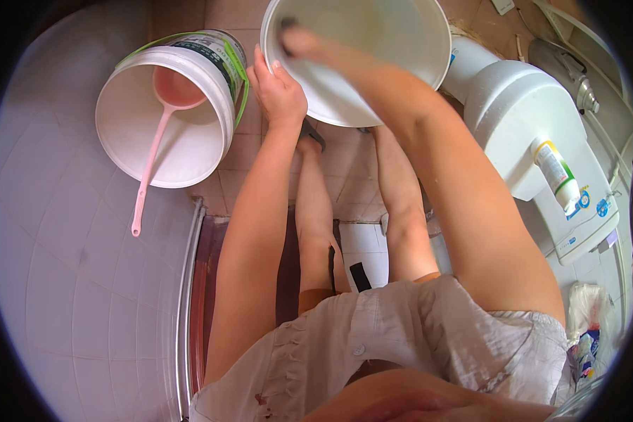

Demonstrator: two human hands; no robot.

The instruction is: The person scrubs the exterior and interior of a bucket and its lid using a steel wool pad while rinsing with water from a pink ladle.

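White, cut off above, the tub (318, 90) touches a loosely open left hand (280, 93); I can't tell whether the blurred right hand (300, 43) inside holds anything.

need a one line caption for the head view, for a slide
Left hand against a white bucket, right hand blurred inside it; pink ladle poking out of a second bucket.
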